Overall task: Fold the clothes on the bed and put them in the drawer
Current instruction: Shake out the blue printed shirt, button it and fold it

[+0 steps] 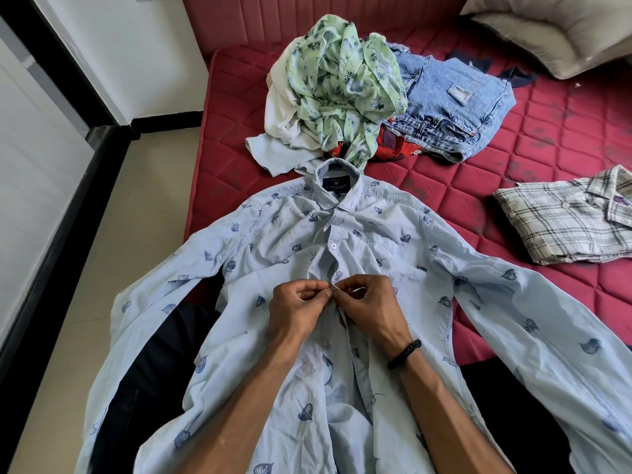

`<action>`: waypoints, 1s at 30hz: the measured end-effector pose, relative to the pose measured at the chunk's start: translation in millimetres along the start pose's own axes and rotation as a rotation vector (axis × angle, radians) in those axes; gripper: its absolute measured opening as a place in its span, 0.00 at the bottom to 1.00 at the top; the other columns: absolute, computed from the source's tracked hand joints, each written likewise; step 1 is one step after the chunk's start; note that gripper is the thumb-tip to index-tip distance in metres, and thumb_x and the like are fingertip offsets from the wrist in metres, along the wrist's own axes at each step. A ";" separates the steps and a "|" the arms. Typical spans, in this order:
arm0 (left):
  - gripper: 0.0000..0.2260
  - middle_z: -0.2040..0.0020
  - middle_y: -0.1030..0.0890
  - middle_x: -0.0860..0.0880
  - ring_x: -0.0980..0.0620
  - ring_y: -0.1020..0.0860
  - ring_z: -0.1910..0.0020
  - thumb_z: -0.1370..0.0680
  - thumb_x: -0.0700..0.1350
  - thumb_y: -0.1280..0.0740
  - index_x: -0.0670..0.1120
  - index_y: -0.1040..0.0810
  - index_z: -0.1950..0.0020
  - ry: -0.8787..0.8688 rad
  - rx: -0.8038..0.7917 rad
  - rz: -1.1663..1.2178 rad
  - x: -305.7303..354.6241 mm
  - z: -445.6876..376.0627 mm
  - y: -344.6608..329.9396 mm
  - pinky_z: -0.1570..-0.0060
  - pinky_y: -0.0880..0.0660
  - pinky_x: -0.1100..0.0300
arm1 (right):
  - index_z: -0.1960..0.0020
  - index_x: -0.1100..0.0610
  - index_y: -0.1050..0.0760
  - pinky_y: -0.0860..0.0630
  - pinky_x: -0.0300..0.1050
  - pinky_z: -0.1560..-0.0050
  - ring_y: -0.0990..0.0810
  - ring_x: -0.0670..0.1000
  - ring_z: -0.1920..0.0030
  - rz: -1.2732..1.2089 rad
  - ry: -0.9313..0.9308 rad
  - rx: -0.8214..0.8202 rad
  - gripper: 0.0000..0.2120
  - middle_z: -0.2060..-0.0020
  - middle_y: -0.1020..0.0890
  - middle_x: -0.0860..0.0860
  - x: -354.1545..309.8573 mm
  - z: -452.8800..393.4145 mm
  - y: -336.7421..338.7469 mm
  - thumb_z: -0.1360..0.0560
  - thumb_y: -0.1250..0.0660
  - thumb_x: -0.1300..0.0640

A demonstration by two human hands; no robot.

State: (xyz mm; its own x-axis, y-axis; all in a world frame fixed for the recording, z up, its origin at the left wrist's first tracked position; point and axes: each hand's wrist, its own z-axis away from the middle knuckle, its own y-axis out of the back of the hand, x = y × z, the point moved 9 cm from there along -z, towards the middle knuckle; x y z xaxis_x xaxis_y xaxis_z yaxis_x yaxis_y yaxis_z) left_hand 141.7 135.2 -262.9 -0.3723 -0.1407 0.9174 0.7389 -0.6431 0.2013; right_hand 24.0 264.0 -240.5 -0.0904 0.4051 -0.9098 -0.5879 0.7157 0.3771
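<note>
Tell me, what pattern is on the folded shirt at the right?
A cream and dark plaid check on the folded shirt, seen in the head view.

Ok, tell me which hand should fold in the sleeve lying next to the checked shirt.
Right. The right hand is nearer that sleeve, which spreads toward the folded checked shirt. Both hands now pinch the light blue shirt placket; the left hand would have to cross over.

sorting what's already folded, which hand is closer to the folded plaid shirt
Right. The right hand pinches the blue shirt's placket, on the side toward the folded plaid shirt. The left hand sits just beyond it, farther away.
</note>
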 end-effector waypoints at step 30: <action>0.06 0.60 0.14 0.54 0.59 0.15 0.59 0.24 0.42 0.24 0.52 0.16 0.52 -0.268 0.024 -0.093 6.1 -9.8 7.5 0.55 0.18 0.54 | 0.56 0.58 0.13 0.17 0.58 0.53 0.17 0.56 0.65 -0.230 -0.126 -0.050 0.06 0.65 0.14 0.58 10.2 8.9 -18.6 0.23 0.25 0.56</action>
State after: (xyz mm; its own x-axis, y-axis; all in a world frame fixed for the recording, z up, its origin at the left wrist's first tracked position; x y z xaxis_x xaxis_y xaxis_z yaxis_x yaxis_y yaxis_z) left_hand 139.5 122.2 -259.1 -0.2799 0.1248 0.9519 0.7228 -0.6252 0.2945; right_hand 41.1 259.9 -255.3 0.1491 0.3045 -0.9408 -0.6210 0.7692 0.1505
